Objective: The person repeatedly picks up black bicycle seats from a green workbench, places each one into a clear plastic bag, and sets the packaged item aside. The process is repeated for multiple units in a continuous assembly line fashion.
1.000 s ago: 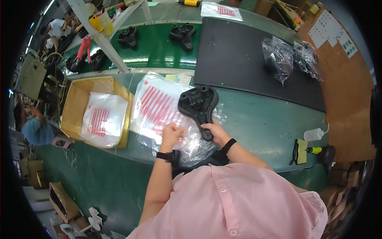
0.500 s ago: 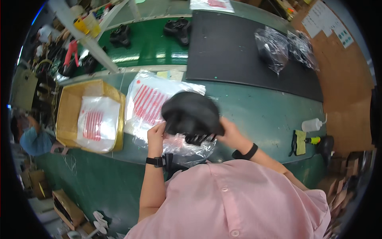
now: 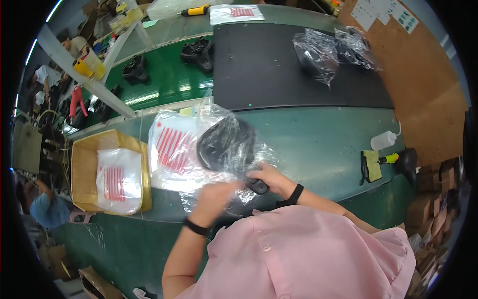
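Note:
A black bicycle saddle lies over the bench's near edge, its wide end inside a clear plastic bag. Its narrow nose, at the near right, sticks out of the bag. My right hand is closed round that nose, thumb on top. Close by, my left hand is at the near side of the bag, smeared by motion, so its fingers cannot be made out. Beneath and to the left lies a stack of flat bags printed with red stripes.
A yellow bin with more printed bags stands at left. Two bagged saddles rest on a black mat. Other saddles sit on the green conveyor. At right are a squeeze bottle and a yellow-green cloth.
The saddle, held up between both hands before, is now lower, turned nose toward me, with its wide end in the clear bag. My left hand has moved right and nearer to me.

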A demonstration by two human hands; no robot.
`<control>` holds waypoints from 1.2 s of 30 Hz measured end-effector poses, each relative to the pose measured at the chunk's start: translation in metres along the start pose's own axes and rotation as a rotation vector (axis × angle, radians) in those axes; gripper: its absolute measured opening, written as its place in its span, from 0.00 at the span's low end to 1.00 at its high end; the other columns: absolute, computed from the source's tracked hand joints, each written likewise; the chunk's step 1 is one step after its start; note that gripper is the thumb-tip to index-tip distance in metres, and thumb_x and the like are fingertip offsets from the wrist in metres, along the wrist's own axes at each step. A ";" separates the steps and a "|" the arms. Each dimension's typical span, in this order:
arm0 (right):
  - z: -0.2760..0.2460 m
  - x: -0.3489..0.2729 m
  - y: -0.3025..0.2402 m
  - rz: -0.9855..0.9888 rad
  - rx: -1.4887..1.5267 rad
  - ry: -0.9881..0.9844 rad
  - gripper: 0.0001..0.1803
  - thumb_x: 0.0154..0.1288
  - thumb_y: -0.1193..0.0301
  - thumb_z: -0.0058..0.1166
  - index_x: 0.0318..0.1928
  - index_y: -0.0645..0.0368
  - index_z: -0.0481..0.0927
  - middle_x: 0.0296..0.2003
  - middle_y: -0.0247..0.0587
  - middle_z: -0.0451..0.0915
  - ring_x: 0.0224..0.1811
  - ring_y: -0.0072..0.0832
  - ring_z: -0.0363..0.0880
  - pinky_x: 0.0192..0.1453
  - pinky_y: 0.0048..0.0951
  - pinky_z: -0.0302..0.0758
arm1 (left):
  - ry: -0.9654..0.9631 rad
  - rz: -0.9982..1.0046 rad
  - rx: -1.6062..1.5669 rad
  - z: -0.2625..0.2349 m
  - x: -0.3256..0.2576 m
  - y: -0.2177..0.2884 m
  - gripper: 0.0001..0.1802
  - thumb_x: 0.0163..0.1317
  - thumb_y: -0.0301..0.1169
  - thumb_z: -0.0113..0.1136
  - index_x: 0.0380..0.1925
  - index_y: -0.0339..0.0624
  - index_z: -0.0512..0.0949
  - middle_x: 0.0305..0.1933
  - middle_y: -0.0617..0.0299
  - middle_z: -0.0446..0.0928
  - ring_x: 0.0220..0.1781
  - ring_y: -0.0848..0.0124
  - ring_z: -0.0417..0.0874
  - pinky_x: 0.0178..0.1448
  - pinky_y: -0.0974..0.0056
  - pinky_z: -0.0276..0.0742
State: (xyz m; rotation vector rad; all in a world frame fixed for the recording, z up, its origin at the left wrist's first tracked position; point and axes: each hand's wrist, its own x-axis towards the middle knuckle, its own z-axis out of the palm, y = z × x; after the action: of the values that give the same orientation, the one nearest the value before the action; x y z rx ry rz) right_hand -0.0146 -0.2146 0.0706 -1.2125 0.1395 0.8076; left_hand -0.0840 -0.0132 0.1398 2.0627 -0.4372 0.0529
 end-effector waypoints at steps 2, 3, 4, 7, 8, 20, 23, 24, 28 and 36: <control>0.005 0.000 -0.011 -0.041 -0.014 0.055 0.26 0.61 0.67 0.59 0.57 0.66 0.70 0.48 0.41 0.77 0.48 0.26 0.75 0.53 0.28 0.73 | -0.125 0.399 -0.065 0.062 0.015 0.044 0.14 0.58 0.29 0.59 0.45 0.44 0.82 0.31 0.58 0.82 0.29 0.64 0.83 0.32 0.64 0.79; 0.003 -0.006 -0.015 -0.129 -0.145 0.102 0.27 0.62 0.66 0.59 0.58 0.66 0.70 0.49 0.41 0.76 0.50 0.26 0.74 0.54 0.28 0.72 | -0.202 0.444 0.222 0.075 0.028 0.063 0.14 0.57 0.31 0.61 0.45 0.44 0.81 0.24 0.61 0.78 0.23 0.66 0.79 0.28 0.63 0.76; 0.001 -0.014 -0.020 -0.226 -0.279 0.144 0.27 0.62 0.64 0.58 0.58 0.66 0.70 0.50 0.42 0.76 0.52 0.27 0.73 0.55 0.29 0.72 | -0.110 0.402 0.164 0.087 0.042 0.058 0.15 0.57 0.32 0.62 0.45 0.45 0.81 0.21 0.63 0.74 0.23 0.67 0.77 0.28 0.63 0.74; -0.058 -0.006 0.001 -0.458 -0.621 0.293 0.25 0.64 0.60 0.56 0.55 0.65 0.73 0.53 0.45 0.75 0.58 0.30 0.72 0.60 0.29 0.71 | -0.141 0.468 -0.049 0.081 0.060 0.055 0.17 0.57 0.31 0.61 0.48 0.46 0.80 0.25 0.64 0.75 0.28 0.68 0.78 0.32 0.63 0.75; -0.063 -0.005 -0.016 -0.368 -0.361 0.290 0.24 0.64 0.60 0.56 0.53 0.65 0.75 0.53 0.46 0.76 0.58 0.31 0.73 0.59 0.30 0.72 | -0.275 0.405 -0.047 0.064 0.060 0.062 0.20 0.58 0.31 0.60 0.52 0.46 0.78 0.35 0.62 0.78 0.37 0.66 0.78 0.41 0.63 0.76; -0.173 0.218 -0.245 -0.713 -0.053 0.529 0.20 0.64 0.66 0.56 0.54 0.62 0.74 0.41 0.41 0.79 0.44 0.31 0.80 0.42 0.31 0.80 | -0.013 -0.558 0.620 0.009 -0.017 -0.178 0.38 0.58 0.45 0.62 0.68 0.53 0.62 0.73 0.41 0.52 0.75 0.39 0.47 0.71 0.32 0.43; -0.082 0.334 -0.236 -0.570 -0.752 0.625 0.24 0.57 0.67 0.57 0.53 0.67 0.75 0.39 0.46 0.82 0.44 0.32 0.82 0.45 0.31 0.78 | 0.053 -0.669 0.621 -0.023 -0.012 -0.189 0.37 0.58 0.46 0.61 0.68 0.57 0.63 0.74 0.45 0.51 0.75 0.41 0.46 0.71 0.31 0.41; -0.045 0.365 -0.230 -0.680 -1.011 0.630 0.27 0.55 0.66 0.58 0.53 0.69 0.75 0.42 0.52 0.82 0.47 0.41 0.81 0.53 0.37 0.77 | 0.080 -0.704 0.617 -0.029 -0.016 -0.191 0.37 0.58 0.46 0.61 0.68 0.58 0.62 0.75 0.46 0.51 0.76 0.41 0.45 0.71 0.31 0.41; 0.016 0.481 -0.208 -0.472 -1.317 0.616 0.36 0.51 0.60 0.64 0.56 0.68 0.67 0.53 0.58 0.73 0.59 0.52 0.70 0.63 0.44 0.70 | 0.085 -0.794 0.627 -0.042 -0.015 -0.206 0.38 0.58 0.47 0.61 0.69 0.60 0.61 0.76 0.49 0.49 0.76 0.41 0.44 0.71 0.31 0.40; 0.003 0.540 -0.227 -0.468 -1.521 0.733 0.25 0.46 0.62 0.68 0.41 0.67 0.76 0.32 0.44 0.80 0.34 0.33 0.79 0.37 0.32 0.77 | 0.104 -0.830 0.611 -0.057 0.000 -0.226 0.36 0.59 0.43 0.59 0.68 0.60 0.63 0.76 0.51 0.50 0.77 0.44 0.45 0.74 0.35 0.37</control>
State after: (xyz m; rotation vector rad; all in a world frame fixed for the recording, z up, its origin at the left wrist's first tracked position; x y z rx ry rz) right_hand 0.5141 0.0196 -0.0234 -2.8022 -0.2274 -0.1485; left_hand -0.0023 0.1358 -0.0189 2.6683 0.5921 -0.2285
